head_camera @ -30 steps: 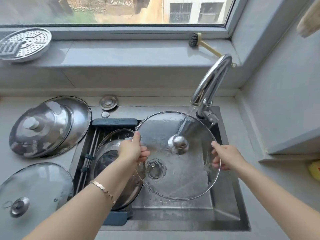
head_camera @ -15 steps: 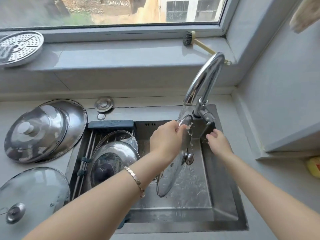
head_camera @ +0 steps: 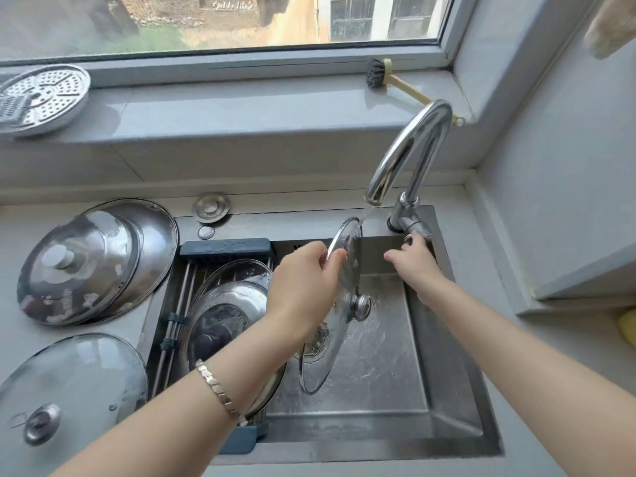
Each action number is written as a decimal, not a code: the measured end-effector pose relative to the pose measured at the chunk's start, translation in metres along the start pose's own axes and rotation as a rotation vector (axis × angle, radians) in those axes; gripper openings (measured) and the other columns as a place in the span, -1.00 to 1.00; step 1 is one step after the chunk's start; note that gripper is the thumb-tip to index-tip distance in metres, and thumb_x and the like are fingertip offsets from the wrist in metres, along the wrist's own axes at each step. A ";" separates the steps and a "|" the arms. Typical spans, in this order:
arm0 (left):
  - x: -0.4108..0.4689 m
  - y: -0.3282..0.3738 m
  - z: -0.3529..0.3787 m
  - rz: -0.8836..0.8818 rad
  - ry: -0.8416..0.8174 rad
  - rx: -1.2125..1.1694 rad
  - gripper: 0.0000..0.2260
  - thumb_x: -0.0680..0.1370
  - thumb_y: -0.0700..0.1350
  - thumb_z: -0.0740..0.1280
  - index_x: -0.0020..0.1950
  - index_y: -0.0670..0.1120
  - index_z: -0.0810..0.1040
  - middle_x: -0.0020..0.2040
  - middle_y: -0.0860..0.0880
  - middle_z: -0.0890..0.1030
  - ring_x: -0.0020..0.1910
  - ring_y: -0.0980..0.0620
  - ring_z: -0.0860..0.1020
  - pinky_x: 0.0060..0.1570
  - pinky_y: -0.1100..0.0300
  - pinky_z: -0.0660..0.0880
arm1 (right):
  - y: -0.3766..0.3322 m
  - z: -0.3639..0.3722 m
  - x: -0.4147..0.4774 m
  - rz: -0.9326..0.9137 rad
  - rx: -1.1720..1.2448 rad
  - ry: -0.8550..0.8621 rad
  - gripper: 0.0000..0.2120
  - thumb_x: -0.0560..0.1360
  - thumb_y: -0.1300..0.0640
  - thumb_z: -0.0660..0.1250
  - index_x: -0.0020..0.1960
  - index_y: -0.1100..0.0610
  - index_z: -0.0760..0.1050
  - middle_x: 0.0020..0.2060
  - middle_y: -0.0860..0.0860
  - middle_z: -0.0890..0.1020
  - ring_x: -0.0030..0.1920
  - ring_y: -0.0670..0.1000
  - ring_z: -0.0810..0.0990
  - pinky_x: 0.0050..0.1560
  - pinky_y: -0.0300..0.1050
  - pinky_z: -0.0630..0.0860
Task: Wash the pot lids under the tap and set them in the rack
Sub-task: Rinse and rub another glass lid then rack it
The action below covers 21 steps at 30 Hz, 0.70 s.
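Left hand (head_camera: 303, 284) grips the glass lid (head_camera: 330, 352) by its upper rim. I read the lid as standing on edge over the sink (head_camera: 378, 376), knob facing right, top rim under the thin stream from the tap (head_camera: 409, 146). Right hand (head_camera: 418, 263) has curled fingers on the tap handle (head_camera: 411, 225); whether it grips, I cannot tell. Two washed lids (head_camera: 223, 315) lie in the rack (head_camera: 225, 247).

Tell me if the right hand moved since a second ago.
Yes. The right hand has left the rim of the glass lid and gone farther back, to the lever at the base of the tap.
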<state>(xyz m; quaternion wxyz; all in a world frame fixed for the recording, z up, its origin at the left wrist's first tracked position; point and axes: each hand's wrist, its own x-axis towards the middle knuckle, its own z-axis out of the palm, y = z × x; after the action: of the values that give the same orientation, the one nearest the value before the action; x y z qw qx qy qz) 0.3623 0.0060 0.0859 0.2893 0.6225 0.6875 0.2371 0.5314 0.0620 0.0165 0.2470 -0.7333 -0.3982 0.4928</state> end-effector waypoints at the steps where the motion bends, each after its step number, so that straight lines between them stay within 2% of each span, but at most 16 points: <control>1: -0.002 -0.001 -0.002 -0.007 0.003 -0.013 -0.62 0.58 0.07 0.17 -0.28 -0.20 0.39 -0.36 -0.15 0.61 -0.28 -0.15 0.57 -0.19 -0.05 0.51 | 0.007 0.002 -0.013 0.000 -0.079 -0.097 -0.34 0.49 0.17 0.26 0.50 0.11 0.04 0.34 0.12 0.39 0.27 0.10 0.43 0.25 0.02 0.41; 3: -0.006 -0.004 -0.006 -0.021 0.009 -0.032 -0.62 0.57 0.07 0.18 -0.28 -0.19 0.40 -0.37 -0.14 0.61 -0.29 -0.14 0.57 -0.17 -0.07 0.51 | 0.020 0.010 -0.042 -0.015 -0.152 -0.259 -0.37 0.47 0.09 0.30 0.47 0.05 0.12 0.30 0.09 0.43 0.24 0.08 0.49 0.24 0.06 0.46; 6: -0.012 -0.005 -0.008 -0.024 0.008 -0.034 -0.63 0.57 0.07 0.19 -0.26 -0.20 0.43 -0.37 -0.14 0.61 -0.28 -0.14 0.57 -0.16 -0.07 0.51 | 0.029 0.023 -0.077 -0.068 -0.083 -0.375 -0.55 0.46 0.11 0.34 0.31 0.02 0.31 0.06 0.09 0.53 0.01 0.09 0.62 0.03 -0.01 0.60; 8: -0.018 -0.002 -0.009 -0.011 0.012 -0.034 -0.62 0.56 0.08 0.20 -0.26 -0.21 0.43 -0.35 -0.15 0.62 -0.28 -0.14 0.58 -0.16 -0.06 0.51 | 0.032 0.028 -0.090 -0.114 -0.031 -0.326 -0.68 0.46 0.16 0.35 0.18 0.06 0.39 0.00 0.11 0.54 -0.08 0.11 0.65 -0.10 -0.08 0.62; 10: -0.024 -0.001 -0.011 0.005 0.013 -0.046 -0.61 0.56 0.09 0.21 -0.26 -0.21 0.43 -0.34 -0.15 0.62 -0.29 -0.13 0.60 -0.17 -0.07 0.51 | 0.034 0.029 -0.098 -0.138 0.010 -0.246 -0.78 0.46 0.19 0.36 0.08 0.08 0.43 -0.05 0.09 0.55 -0.15 0.12 0.66 -0.12 -0.10 0.62; 14: -0.035 -0.009 -0.022 0.017 -0.105 -0.210 -0.59 0.60 0.10 0.12 -0.25 -0.17 0.49 -0.36 -0.11 0.63 -0.33 -0.06 0.63 -0.14 -0.10 0.55 | 0.042 0.026 -0.109 -0.179 -0.006 -0.150 -0.84 0.43 0.20 0.40 -0.03 0.06 0.48 -0.14 0.03 0.58 -0.24 0.13 0.68 -0.11 0.04 0.63; 17: -0.046 -0.033 -0.031 -0.051 -0.168 -0.261 -0.63 0.63 0.07 0.04 -0.13 -0.08 0.54 -0.25 -0.05 0.64 -0.26 0.00 0.63 -0.06 -0.07 0.56 | 0.045 0.020 -0.116 -0.185 -0.055 -0.087 -0.84 0.41 0.22 0.41 -0.09 0.04 0.49 -0.17 0.04 0.59 -0.29 0.10 0.67 -0.15 0.04 0.64; 21: -0.062 -0.079 -0.036 -0.171 -0.196 -0.117 -0.79 0.61 0.02 0.11 0.11 0.04 0.50 -0.12 0.00 0.62 -0.20 0.05 0.64 -0.09 0.06 0.56 | 0.043 0.014 -0.121 -0.214 -0.087 -0.039 -0.83 0.38 0.20 0.44 -0.14 -0.02 0.51 -0.18 0.06 0.61 -0.32 0.08 0.68 -0.20 0.04 0.65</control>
<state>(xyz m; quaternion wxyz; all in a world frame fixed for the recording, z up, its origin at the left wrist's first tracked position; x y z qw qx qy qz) 0.2841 -0.0631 0.0644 0.4098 0.5638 0.6917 0.1892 0.5092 -0.0629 0.0425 0.2584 -0.6867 -0.4999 0.4601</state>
